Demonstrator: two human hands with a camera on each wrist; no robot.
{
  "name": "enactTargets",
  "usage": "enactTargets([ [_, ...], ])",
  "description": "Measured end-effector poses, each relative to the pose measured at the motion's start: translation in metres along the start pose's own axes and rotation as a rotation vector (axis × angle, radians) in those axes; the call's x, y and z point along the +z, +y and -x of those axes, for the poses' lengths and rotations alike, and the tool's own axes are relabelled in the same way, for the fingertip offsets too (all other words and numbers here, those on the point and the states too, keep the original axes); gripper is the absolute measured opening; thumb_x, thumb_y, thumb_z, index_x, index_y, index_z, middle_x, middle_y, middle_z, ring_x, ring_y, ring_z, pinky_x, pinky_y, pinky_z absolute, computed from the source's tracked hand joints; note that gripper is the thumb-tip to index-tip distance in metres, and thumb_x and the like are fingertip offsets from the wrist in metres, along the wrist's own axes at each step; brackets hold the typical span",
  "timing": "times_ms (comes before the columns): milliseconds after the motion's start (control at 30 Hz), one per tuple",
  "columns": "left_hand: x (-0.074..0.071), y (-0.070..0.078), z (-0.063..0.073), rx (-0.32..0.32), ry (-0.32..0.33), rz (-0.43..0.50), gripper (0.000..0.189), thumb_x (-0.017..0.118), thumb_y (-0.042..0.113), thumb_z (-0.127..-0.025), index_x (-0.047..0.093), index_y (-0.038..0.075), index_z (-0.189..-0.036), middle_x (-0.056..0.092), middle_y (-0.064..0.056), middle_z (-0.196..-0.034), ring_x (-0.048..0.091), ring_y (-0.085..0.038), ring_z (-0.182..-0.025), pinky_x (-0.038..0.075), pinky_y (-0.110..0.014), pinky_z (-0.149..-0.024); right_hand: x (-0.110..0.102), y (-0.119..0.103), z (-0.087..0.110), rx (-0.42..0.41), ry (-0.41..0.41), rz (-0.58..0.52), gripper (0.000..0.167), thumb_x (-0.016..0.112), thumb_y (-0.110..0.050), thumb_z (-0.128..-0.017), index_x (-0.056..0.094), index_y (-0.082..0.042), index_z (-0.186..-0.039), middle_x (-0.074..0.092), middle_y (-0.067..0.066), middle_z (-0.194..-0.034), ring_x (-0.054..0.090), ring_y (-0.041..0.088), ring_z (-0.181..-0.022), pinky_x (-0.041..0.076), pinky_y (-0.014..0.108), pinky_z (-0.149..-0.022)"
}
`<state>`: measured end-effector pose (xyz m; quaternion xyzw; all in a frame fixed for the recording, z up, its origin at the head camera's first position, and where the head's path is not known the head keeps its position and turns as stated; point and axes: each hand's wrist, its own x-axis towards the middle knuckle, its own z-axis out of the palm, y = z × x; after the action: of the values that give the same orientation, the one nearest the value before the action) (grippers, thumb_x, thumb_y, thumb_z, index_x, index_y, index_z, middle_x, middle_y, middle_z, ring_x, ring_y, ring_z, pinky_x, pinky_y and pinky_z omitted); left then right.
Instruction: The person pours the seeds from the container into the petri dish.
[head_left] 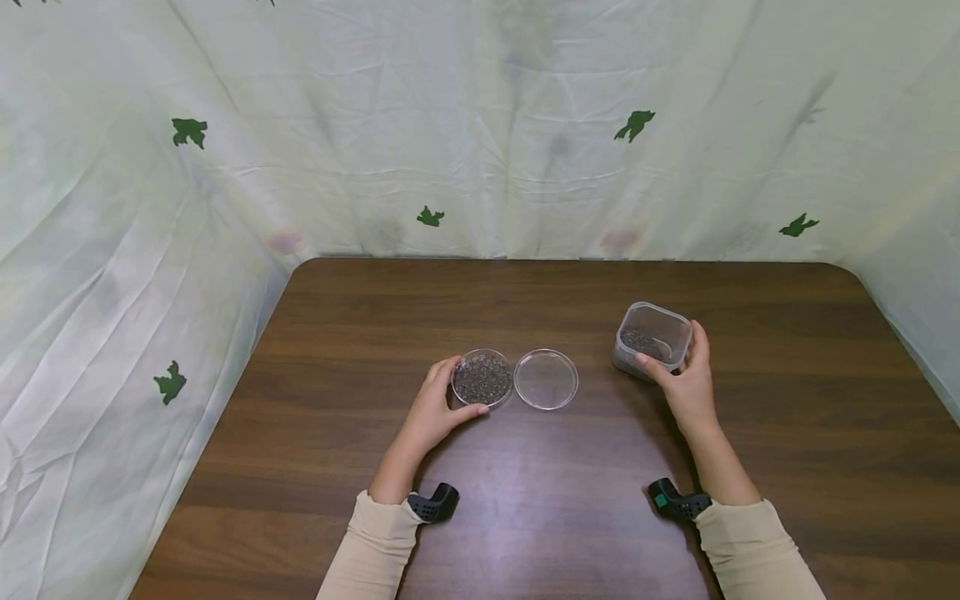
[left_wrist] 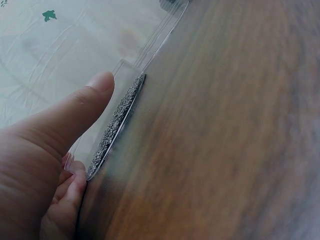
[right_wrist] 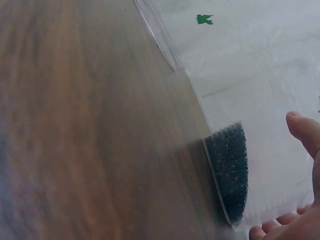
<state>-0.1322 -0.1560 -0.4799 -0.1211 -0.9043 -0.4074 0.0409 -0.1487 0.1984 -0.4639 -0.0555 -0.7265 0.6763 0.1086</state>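
Note:
My left hand [head_left: 433,410] grips the rim of a round clear petri dish [head_left: 482,379] filled with dark grey granules. Thumb on the near edge, fingers round the left side; the left wrist view shows the granules [left_wrist: 117,125] as a thin layer against the clear wall. Close to the dish's right side lies a second clear round piece [head_left: 546,379], shallow, with wood showing through it. Over to the right, my right hand [head_left: 688,390] holds a clear square plastic tub [head_left: 652,335] by its near right corner. Dark granules [right_wrist: 229,172] are heaped toward the tub's left side.
Brown wood-grain table [head_left: 525,500] underneath, its far edge meeting a pale cloth curtain [head_left: 480,125] with green leaf shapes. Black camera bands sit on the left wrist [head_left: 435,503] and right wrist [head_left: 675,500].

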Motion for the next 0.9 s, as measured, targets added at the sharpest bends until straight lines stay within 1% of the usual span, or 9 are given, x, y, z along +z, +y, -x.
enactTargets([
  [67, 0.0, 0.0, 0.0, 0.0, 0.001, -0.001, 0.086, 0.081, 0.032, -0.064, 0.039, -0.003, -0.13, 0.04, -0.02, -0.128, 0.039, -0.03, -0.118, 0.03, -0.042, -0.099, 0.0, -0.001, 0.0, -0.004, -0.002, -0.003, 0.098, 0.071, -0.007, -0.076, 0.0, -0.008, -0.144, 0.015, 0.017, -0.146, 0.017, 0.023, -0.132, 0.016, 0.034, -0.105],
  [133, -0.001, 0.0, 0.0, 0.001, 0.002, 0.002, 0.086, 0.081, 0.032, -0.064, 0.039, -0.003, -0.13, 0.04, -0.02, -0.128, 0.039, -0.03, -0.118, 0.03, -0.042, -0.099, 0.001, -0.003, 0.0, -0.015, 0.009, -0.009, 0.1, 0.071, -0.006, -0.075, -0.001, -0.008, -0.144, 0.009, 0.017, -0.147, 0.012, 0.019, -0.133, 0.012, 0.031, -0.106],
  [267, -0.001, 0.001, 0.001, 0.003, 0.004, 0.004, 0.086, 0.081, 0.032, -0.064, 0.039, -0.003, -0.13, 0.04, -0.02, -0.128, 0.039, -0.03, -0.118, 0.03, -0.043, -0.098, 0.003, -0.01, 0.002, -0.069, 0.068, -0.014, 0.097, 0.071, -0.004, -0.074, 0.004, -0.009, -0.144, 0.005, 0.013, -0.148, 0.007, 0.012, -0.133, 0.008, 0.023, -0.106],
  [400, -0.001, 0.001, 0.001, 0.004, -0.001, 0.005, 0.086, 0.081, 0.033, -0.064, 0.039, -0.003, -0.13, 0.04, -0.019, -0.128, 0.039, -0.03, -0.118, 0.03, -0.042, -0.098, 0.006, -0.024, 0.008, -0.141, 0.13, -0.032, 0.092, 0.07, -0.002, -0.074, 0.009, -0.007, -0.143, 0.009, 0.009, -0.147, 0.007, 0.012, -0.133, 0.006, 0.022, -0.105],
  [500, 0.0, 0.0, 0.001, 0.002, -0.001, 0.008, 0.086, 0.081, 0.033, -0.064, 0.039, -0.002, -0.13, 0.04, -0.019, -0.129, 0.038, -0.03, -0.118, 0.03, -0.043, -0.098, 0.01, -0.037, 0.013, -0.209, 0.149, -0.06, 0.086, 0.068, 0.001, -0.076, 0.012, -0.004, -0.141, 0.011, 0.01, -0.146, 0.009, 0.014, -0.133, 0.007, 0.023, -0.106],
  [667, 0.0, 0.0, 0.001, -0.002, 0.003, 0.011, 0.086, 0.081, 0.032, -0.063, 0.039, -0.003, -0.13, 0.04, -0.019, -0.129, 0.038, -0.03, -0.118, 0.03, -0.042, -0.099, 0.019, -0.053, 0.023, -0.343, 0.137, -0.066, 0.075, 0.062, 0.006, -0.078, 0.017, 0.001, -0.139, 0.018, 0.012, -0.143, 0.014, 0.019, -0.132, 0.011, 0.027, -0.106],
  [800, 0.0, -0.001, 0.0, 0.003, 0.003, 0.007, 0.086, 0.081, 0.032, -0.063, 0.039, -0.003, -0.13, 0.04, -0.019, -0.128, 0.039, -0.03, -0.118, 0.03, -0.042, -0.099, 0.027, -0.057, 0.028, -0.441, 0.102, -0.067, 0.075, 0.06, 0.015, -0.075, 0.019, 0.006, -0.137, 0.023, 0.015, -0.141, 0.019, 0.024, -0.131, 0.014, 0.032, -0.106],
  [900, 0.0, 0.0, 0.0, 0.009, 0.005, 0.009, 0.086, 0.081, 0.032, -0.063, 0.039, -0.003, -0.13, 0.04, -0.019, -0.128, 0.039, -0.03, -0.117, 0.031, -0.043, -0.098, 0.032, -0.057, 0.03, -0.493, 0.058, -0.065, 0.078, 0.06, 0.021, -0.07, 0.021, 0.009, -0.136, 0.027, 0.017, -0.14, 0.022, 0.027, -0.13, 0.016, 0.034, -0.106],
])
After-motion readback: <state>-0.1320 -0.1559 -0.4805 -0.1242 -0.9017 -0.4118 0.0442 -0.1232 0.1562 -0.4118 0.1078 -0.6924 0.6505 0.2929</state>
